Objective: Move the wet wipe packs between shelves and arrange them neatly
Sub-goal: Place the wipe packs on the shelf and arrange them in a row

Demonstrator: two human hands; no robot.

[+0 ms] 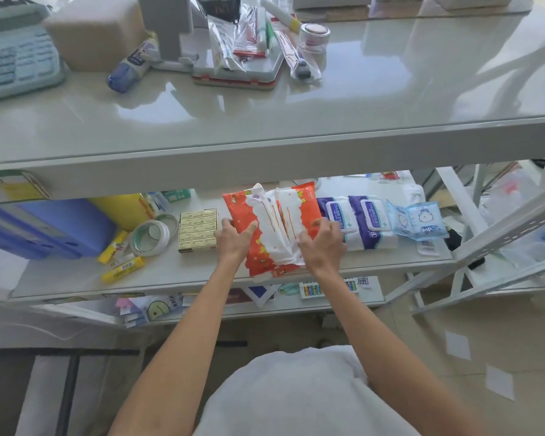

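Orange-and-white wet wipe packs [274, 228] lie side by side on the middle shelf [183, 275], standing a little on edge. My left hand [235, 239] grips their left side. My right hand [323, 242] presses on their right side. To the right lie two purple-and-white wipe packs [367, 223] and small light-blue wipe packs [422, 223], flat on the same shelf.
Left of the packs sit a gold box [198, 229], tape rolls [150, 237], yellow glue sticks [123, 269] and blue folders [44, 228]. The top shelf [265, 121] holds a calculator [16, 55], a tube and bagged stationery. A lower shelf holds small items.
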